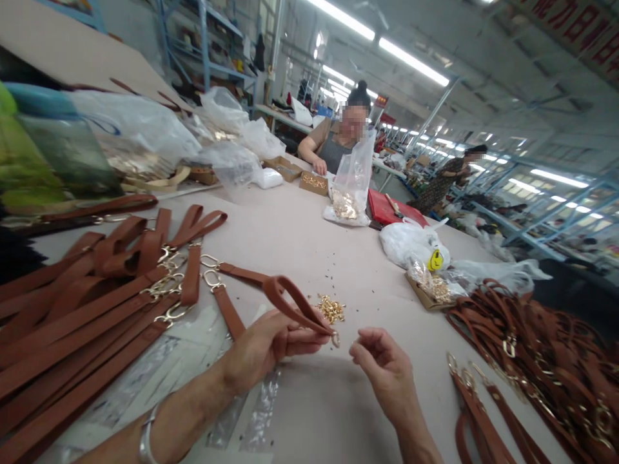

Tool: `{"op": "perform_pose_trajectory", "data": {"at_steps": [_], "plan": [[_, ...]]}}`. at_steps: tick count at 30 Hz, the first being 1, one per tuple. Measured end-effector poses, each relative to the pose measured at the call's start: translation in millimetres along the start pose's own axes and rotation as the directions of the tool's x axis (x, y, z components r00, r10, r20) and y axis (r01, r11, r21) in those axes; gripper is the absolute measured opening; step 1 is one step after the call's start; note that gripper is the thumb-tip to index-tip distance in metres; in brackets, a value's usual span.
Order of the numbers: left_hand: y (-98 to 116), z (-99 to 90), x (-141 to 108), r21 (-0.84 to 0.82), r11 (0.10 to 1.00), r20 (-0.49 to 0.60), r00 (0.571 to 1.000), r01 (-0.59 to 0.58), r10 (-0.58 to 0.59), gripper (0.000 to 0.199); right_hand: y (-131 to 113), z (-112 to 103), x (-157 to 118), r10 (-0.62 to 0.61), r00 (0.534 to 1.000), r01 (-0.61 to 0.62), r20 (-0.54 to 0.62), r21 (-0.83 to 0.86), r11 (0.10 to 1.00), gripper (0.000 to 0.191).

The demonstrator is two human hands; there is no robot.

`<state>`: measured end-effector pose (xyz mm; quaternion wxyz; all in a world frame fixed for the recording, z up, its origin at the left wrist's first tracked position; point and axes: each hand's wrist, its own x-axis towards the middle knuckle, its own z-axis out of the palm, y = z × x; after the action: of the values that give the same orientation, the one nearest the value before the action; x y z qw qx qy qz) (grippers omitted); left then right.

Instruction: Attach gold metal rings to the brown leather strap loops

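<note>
My left hand is closed on a brown leather strap, which is folded into a loop that rises above the fingers. A small gold metal piece shows at the strap's end, just past my fingertips. My right hand hovers a short way to the right, apart from the strap. Its thumb and fingers are drawn together; whatever they hold, if anything, is too small to make out. Beyond my left fingertips lies a little pile of gold hardware on the table.
Brown straps with metal clasps cover the left side; a tangled heap of straps lies at right. Clear plastic strips lie under my left arm. A small box of gold parts stands right. Across the table sits a co-worker.
</note>
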<state>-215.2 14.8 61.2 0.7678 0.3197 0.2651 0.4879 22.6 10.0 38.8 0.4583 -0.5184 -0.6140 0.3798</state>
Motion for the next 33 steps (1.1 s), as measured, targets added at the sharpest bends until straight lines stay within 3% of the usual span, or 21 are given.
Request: {"op": "perform_pose_trajectory", "data": {"at_steps": [3, 7, 12, 16, 19, 27, 33], "plan": [[-6, 2.6, 2, 0.112, 0.994, -0.012, 1.0, 0.008, -0.007, 0.039, -19, 10, 1, -0.046, 0.999, 0.046, -0.001, 0.078, 0.996, 0.022], [-12, 6.3, 2, 0.254, 0.967, -0.072, 0.997, 0.001, 0.018, 0.025, -33, 23, -3, -0.195, 0.98, 0.196, 0.028, -0.044, 0.98, 0.013], [-23, 12.2, 0, 0.252, 0.967, -0.134, 0.988, -0.037, 0.072, 0.037, -30, 33, -8, -0.316, 0.947, 0.32, 0.052, -0.173, 0.931, 0.011], [-26, 13.3, 2, 0.219, 0.976, -0.202, 0.978, -0.015, 0.06, 0.053, -29, 36, -8, -0.351, 0.936, 0.349, 0.032, -0.208, 0.914, 0.01], [-25, 11.5, 3, 0.24, 0.97, -0.246, 0.964, -0.04, 0.1, 0.054, -29, 37, -6, -0.373, 0.926, 0.374, 0.049, -0.226, 0.899, 0.011], [-28, 10.1, 0, 0.339, 0.937, -0.099, 0.987, -0.084, 0.124, 0.032, -29, 40, -5, -0.384, 0.92, 0.39, 0.075, -0.23, 0.891, 0.014], [-28, 7.0, -5, 0.546, 0.83, -0.076, 0.98, -0.115, 0.186, 0.038, -31, 38, -3, -0.336, 0.931, 0.364, 0.144, -0.271, 0.891, 0.014]]}}
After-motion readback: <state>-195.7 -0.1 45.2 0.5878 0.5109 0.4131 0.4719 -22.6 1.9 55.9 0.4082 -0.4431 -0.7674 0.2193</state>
